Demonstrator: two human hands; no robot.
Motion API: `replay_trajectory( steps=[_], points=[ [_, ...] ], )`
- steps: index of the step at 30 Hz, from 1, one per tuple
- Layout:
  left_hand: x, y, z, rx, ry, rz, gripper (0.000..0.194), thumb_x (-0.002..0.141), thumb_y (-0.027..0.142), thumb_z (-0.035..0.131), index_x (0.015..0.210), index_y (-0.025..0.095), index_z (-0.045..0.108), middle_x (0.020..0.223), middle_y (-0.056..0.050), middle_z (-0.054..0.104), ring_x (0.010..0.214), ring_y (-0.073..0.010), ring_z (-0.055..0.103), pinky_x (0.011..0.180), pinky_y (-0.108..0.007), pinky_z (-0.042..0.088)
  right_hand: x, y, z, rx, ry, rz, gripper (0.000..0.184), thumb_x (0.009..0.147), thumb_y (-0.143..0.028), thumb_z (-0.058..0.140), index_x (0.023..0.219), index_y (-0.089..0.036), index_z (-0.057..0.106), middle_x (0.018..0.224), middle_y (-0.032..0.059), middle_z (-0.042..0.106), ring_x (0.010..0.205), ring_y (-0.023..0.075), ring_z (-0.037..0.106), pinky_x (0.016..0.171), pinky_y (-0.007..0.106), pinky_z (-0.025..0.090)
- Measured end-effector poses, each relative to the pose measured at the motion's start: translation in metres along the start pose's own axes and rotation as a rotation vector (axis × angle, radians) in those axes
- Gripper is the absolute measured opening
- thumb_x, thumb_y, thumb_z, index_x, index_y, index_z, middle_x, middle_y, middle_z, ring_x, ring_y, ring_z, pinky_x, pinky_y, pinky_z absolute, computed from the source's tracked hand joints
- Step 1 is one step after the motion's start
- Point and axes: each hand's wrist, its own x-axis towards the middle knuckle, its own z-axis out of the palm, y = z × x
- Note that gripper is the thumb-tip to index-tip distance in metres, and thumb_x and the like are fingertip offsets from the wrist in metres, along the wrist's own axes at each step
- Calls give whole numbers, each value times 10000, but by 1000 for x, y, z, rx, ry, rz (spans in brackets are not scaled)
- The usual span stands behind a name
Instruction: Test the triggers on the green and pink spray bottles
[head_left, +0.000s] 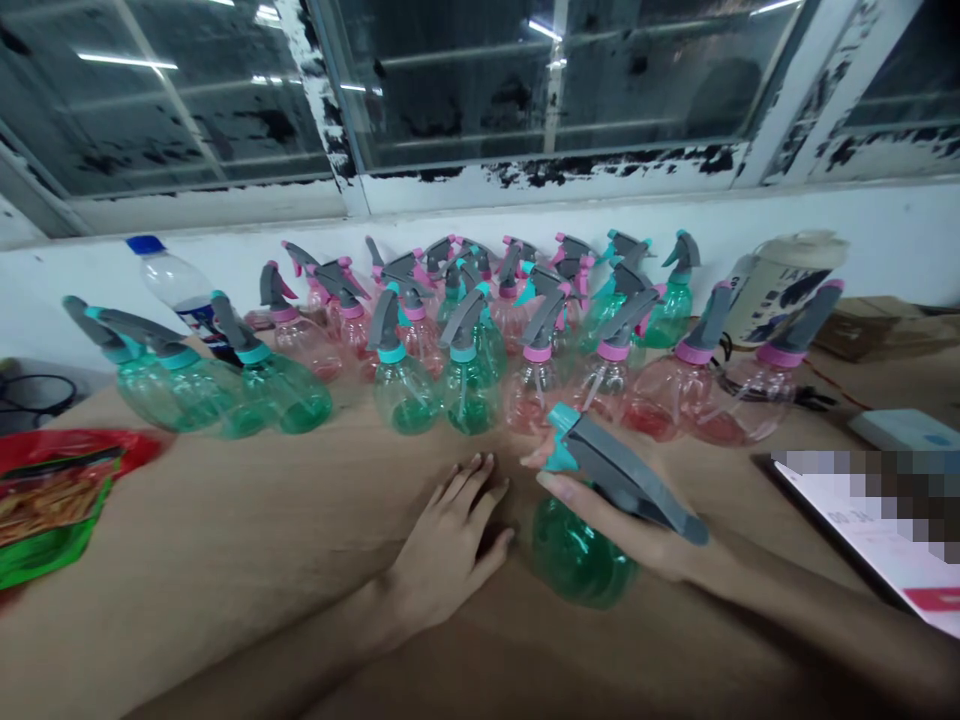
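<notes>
A green spray bottle (576,555) with a grey and teal trigger head stands on the brown table (225,560) in front of me. My right hand (600,510) is wrapped round its neck, under the trigger head. My left hand (450,545) lies flat on the table just left of the bottle, fingers stretched out and apart, holding nothing. Behind both hands stand several green spray bottles (405,385) and pink spray bottles (536,385) in rows.
A clear water bottle with a blue cap (176,285) stands at the back left. A red and green snack packet (52,500) lies at the left edge. A cream container (787,285), a pale box (904,428) and a white paper (892,560) sit at the right. A window wall is behind.
</notes>
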Motion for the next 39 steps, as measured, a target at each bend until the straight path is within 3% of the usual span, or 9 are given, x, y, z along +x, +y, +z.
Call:
replay_trajectory(
  steps=[5, 10, 16, 22, 28, 31, 35, 39],
  points=[
    [0, -1, 0, -15, 15, 6, 448, 893, 293, 488, 1294, 101, 437, 1392, -175, 431, 1327, -283, 340, 1059, -498, 335, -3, 3, 2, 26, 21, 15, 81, 839, -281, 551, 809, -221, 596, 745, -8, 651, 710, 148, 645, 652, 271, 513],
    [0, 0, -1, -16, 24, 6, 462, 887, 287, 495, 1306, 105, 424, 1405, -171, 418, 1322, -290, 348, 1052, -502, 343, -2, 3, 2, 69, -3, 65, 212, 819, -283, 576, 1021, -231, 613, 953, 24, 694, 849, 179, 665, 783, 309, 530],
    [0, 0, -1, -15, 32, 9, 460, 892, 292, 490, 1304, 100, 417, 1408, -170, 415, 1328, -279, 339, 1061, -493, 336, 0, 1, 2, -9, 16, 30, 327, 777, -242, 595, 1103, -231, 577, 957, 40, 676, 835, 197, 651, 767, 329, 541],
    [0, -1, -1, -10, 4, 15, 442, 886, 293, 499, 1284, 109, 446, 1423, -172, 395, 1334, -282, 330, 1059, -498, 336, -4, 11, 6, 13, -26, 64, 369, 788, -243, 576, 1157, -250, 580, 867, 19, 677, 702, 177, 644, 742, 335, 538],
    [0, 0, -1, -8, -5, -1, 461, 890, 298, 495, 1302, 102, 427, 1421, -167, 401, 1338, -280, 324, 1070, -496, 322, -5, 8, 4, 77, -47, 84, 372, 776, -231, 540, 1145, -264, 579, 901, 15, 682, 402, 113, 493, 418, 277, 489],
    [0, 0, -1, -14, 6, 1, 449, 894, 304, 486, 1295, 111, 434, 1421, -163, 402, 1338, -275, 325, 1069, -490, 325, -1, 4, 4, 47, -27, 77, 270, 787, -269, 536, 1048, -260, 608, 790, 6, 670, 455, 140, 544, 470, 294, 517],
    [-1, 0, -1, -30, 24, -1, 444, 889, 301, 487, 1291, 118, 432, 1413, -162, 412, 1334, -280, 329, 1066, -498, 324, -2, 4, 6, 26, 8, 61, 131, 792, -316, 587, 914, -268, 591, 811, 13, 673, 703, 194, 654, 658, 333, 554],
    [-1, -2, 3, -19, 43, 10, 467, 891, 300, 489, 1313, 119, 406, 1406, -167, 414, 1328, -281, 336, 1067, -493, 322, -7, 9, 6, 53, -39, 114, 106, 829, -355, 581, 848, -251, 582, 818, 8, 659, 771, 185, 650, 661, 309, 532]
  ],
)
